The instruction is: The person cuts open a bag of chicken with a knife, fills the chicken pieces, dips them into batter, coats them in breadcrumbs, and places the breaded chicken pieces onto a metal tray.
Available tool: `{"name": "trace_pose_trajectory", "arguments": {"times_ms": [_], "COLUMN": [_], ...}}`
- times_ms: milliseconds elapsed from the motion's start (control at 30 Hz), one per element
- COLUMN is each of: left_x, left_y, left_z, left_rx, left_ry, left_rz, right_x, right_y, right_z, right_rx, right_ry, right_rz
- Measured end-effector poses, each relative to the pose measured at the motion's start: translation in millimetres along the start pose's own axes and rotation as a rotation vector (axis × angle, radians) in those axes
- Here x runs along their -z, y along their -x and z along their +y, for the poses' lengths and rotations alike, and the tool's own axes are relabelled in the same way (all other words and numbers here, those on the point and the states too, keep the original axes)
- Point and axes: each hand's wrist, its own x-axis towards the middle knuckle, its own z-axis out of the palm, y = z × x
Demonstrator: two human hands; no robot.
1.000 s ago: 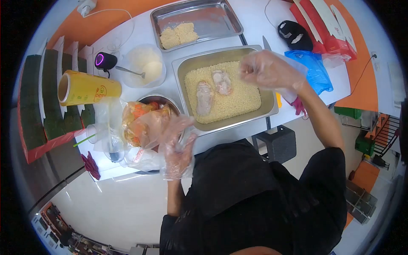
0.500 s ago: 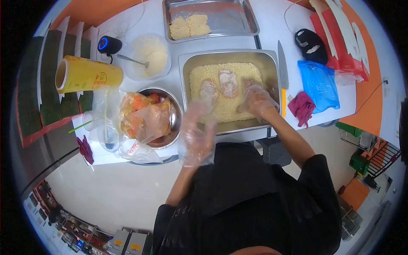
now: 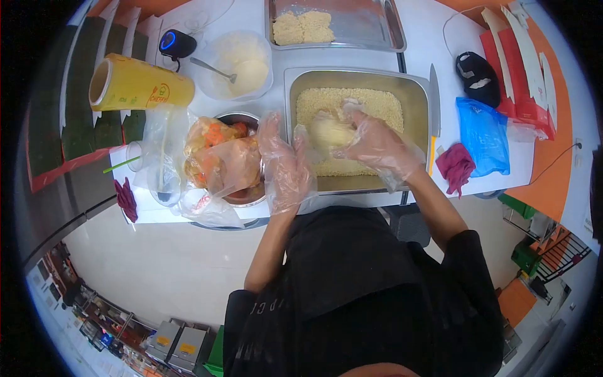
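A deep steel pan [image 3: 419, 100] holds a bed of pale yellow crumbs [image 3: 383, 100]. My right hand [image 3: 383, 147], in a clear plastic glove, is over the crumbs with its finger and thumb apart. Beside its fingertips, a smeared heap of crumbs [image 3: 333, 132] covers the left part of the pan. One piece of raw-looking meat [image 3: 352, 102] shows partly behind my fingers; a second one is hidden by the blur. My left hand [image 3: 286, 166], also gloved, is held open at the pan's left wall, between it and a steel bowl [image 3: 248, 200] of bagged orange-coated food [image 3: 217, 154].
Behind stands a steel tray [image 3: 370, 44] with crumb-coated pieces [image 3: 304, 28]. A tub of pale batter [image 3: 248, 75] with a spoon, a yellow film roll [image 3: 141, 85] and a black speaker [image 3: 178, 44] stand left. A knife [image 3: 434, 103], maroon cloth [image 3: 455, 166] and blue bag [image 3: 482, 135] lie right.
My right hand has moved left across the pan, and crumbs are now heaped and blurred by its fingers. My left hand has come up to the pan's left wall. The camera view has shifted.
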Motion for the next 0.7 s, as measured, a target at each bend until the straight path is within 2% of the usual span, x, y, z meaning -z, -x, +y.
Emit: {"name": "trace_pose_trajectory", "arguments": {"times_ms": [67, 167, 267, 333, 467, 567, 633, 700], "left_x": [0.3, -2.2, -4.5, -10.3, -8.8, -4.6, -1.6, -1.9], "left_y": [-0.5, 0.4, 3.3, 12.2, 4.6, 3.7, 2.9, 1.9], "left_z": [-1.9, -6.8, -9.4, -21.1, -12.5, -10.3, -8.3, -8.1], "left_rx": [-0.037, -0.062, -0.022, -0.029, -0.056, -0.039, -0.007, -0.004], "left_ry": [-0.015, -0.012, 0.012, 0.025, 0.033, -0.005, -0.016, -0.015], "left_rz": [-0.003, -0.021, -0.059, -0.075, -0.011, -0.017, -0.024, -0.024], "right_x": [7.8, -9.4, -21.3, -38.5, -37.4, -54.9, -46.5, -27.0], "right_y": [5.4, 12.8, 21.7, 20.0, 14.3, 18.2, 18.5, 17.7], "right_z": [0.1, 30.2, 26.3, 61.6, 75.1, 98.3, 110.1, 93.2], "right_rx": [-0.018, -0.291, -0.317, -0.283, -0.210, -0.229, -0.124, -0.129], "right_ry": [0.116, 0.285, 0.247, 0.205, 0.054, -0.058, -0.293, -0.436], "right_rz": [-0.018, -0.298, -0.294, -0.283, -0.303, -0.100, -0.195, -0.219]}}
